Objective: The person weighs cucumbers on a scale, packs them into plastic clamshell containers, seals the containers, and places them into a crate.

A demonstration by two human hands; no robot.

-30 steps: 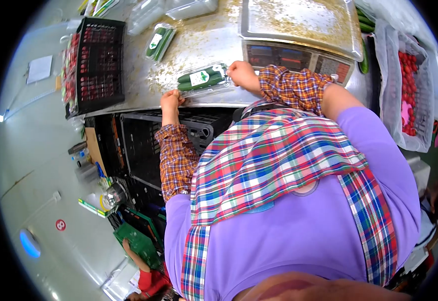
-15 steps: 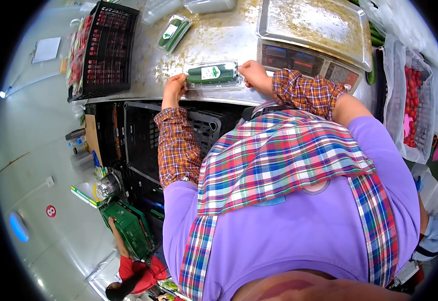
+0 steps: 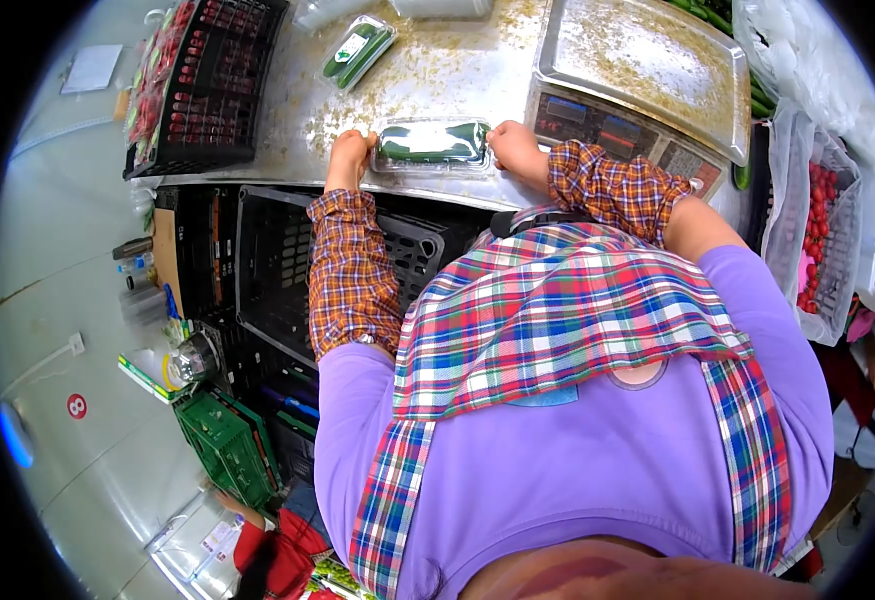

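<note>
A clear plastic box of cucumbers (image 3: 431, 146) lies near the front edge of the metal table, long side toward me. My left hand (image 3: 351, 156) pinches its left end, and my right hand (image 3: 515, 150) has its fingers closed at the right end. Dark green cucumbers show through the shiny plastic; no label is visible on this side. Farther back lies a second box of cucumbers (image 3: 358, 52) with a white label, tilted at an angle. A scale (image 3: 607, 135) with a metal pan (image 3: 647, 65) stands to the right of my right hand.
A black crate (image 3: 212, 100) of red-topped packs stands at the left. Empty-looking clear trays (image 3: 442, 6) sit at the back. On the right is a lined crate of red tomatoes (image 3: 817, 235). Black crates (image 3: 277, 270) are below the table. A person in red (image 3: 282, 550) is near a green crate (image 3: 225, 440).
The white label that faced up on the held box no longer shows. Both hands remain at its ends. The view has shifted slightly, and the person in red sits lower in it.
</note>
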